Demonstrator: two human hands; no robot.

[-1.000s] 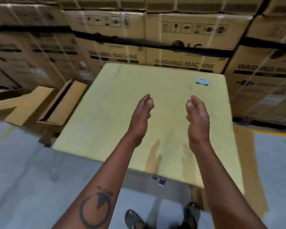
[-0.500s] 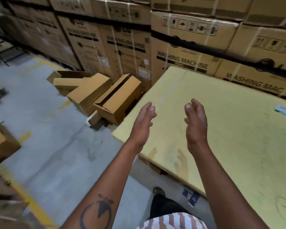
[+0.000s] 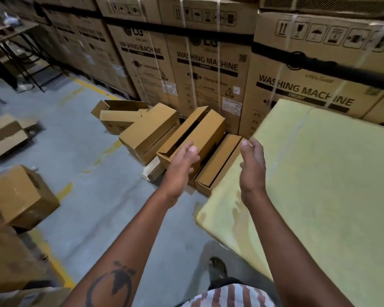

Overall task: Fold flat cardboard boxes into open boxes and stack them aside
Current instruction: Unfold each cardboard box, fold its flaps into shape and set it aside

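Boxes already folded lie in a loose heap (image 3: 173, 138) on the floor (image 3: 93, 196), against the wall of washing machine cartons (image 3: 208, 69), ahead of us and slightly to the left. Their long sides run diagonally, from near-left to far-right, and the nearest one (image 3: 217, 165) sits just beside the corner of the yellow bench (image 3: 319, 185). We see no flat cardboard on the bench from here, so we judge the next blank must be fetched from somewhere outside our view.

More folded boxes stand well apart on the far left: one tilted near the yellow floor line (image 3: 22, 196), another further back (image 3: 7, 136). A dark metal stand (image 3: 20, 52) occupies the far left corner.

Our left hand (image 3: 182, 165) hangs over the heap, fingers straight and relaxed, holding nothing. Our right hand (image 3: 252, 167) hangs over the bench corner, also relaxed and holding nothing, palm facing the left one. The two are apart, with the nearest box showing between them. Our left hand is the nearer to the heap; nothing stands between it and the boxes. Our sandalled foot (image 3: 217, 268) is beside the bench edge.
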